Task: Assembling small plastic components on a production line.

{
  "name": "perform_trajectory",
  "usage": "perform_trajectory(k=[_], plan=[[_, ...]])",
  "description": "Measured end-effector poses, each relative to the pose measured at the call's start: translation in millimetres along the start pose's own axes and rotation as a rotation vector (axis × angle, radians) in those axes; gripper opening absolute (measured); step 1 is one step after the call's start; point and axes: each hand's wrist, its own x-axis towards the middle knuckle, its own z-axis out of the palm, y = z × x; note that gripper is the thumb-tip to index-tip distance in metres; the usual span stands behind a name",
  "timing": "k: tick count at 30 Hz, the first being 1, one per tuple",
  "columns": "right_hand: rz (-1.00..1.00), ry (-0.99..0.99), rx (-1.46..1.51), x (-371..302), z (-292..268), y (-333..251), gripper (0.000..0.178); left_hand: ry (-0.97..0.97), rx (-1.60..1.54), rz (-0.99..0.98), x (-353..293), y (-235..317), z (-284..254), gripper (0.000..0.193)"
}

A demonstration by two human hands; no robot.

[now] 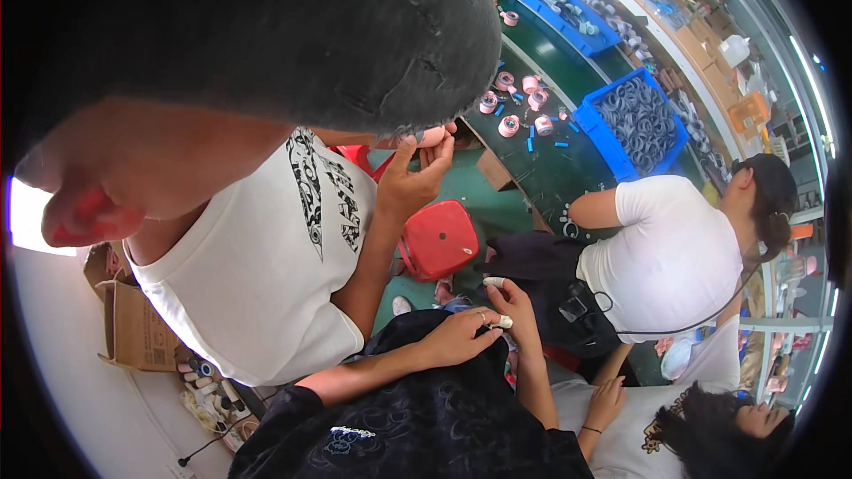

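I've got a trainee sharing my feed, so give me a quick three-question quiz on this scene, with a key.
1. Multiple choice: what colour is the seat of the stool?
a) green
b) red
c) yellow
2. True or false: the grey ring-shaped parts are heaped on the floor.
3. Fill in: the wearer's right hand has a ____ covering on one fingertip.

Key:
1. b
2. False; the grey ring-shaped parts lie in a blue tray.
3. white

White finger wraps (505,322) accompany a dark printed shirt (417,417).
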Motion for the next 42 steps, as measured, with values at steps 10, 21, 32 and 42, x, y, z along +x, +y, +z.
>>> perform_trajectory(k=[10, 21, 32, 42], plan=[[-0.007, -0.002, 0.022, -1, 1, -10, 0.026, -0.020, 0.004, -0.037, 4, 4, -2, 0.028], [-0.003, 0.001, 0.000, 2, -1, -11, 0.026, -0.016, 0.020, -0.040, 9, 1, 0, 0.029], [0.012, 0.001, 0.075, 5, -3, -5, 0.025, -0.032, 0.001, -0.049, 12, -1, 1, 0.030], [-0.133, 0.030, -0.073, 35, -1, -31, 0.025, 0.013, 0.025, -0.038, 13, 0, -6, 0.028]])
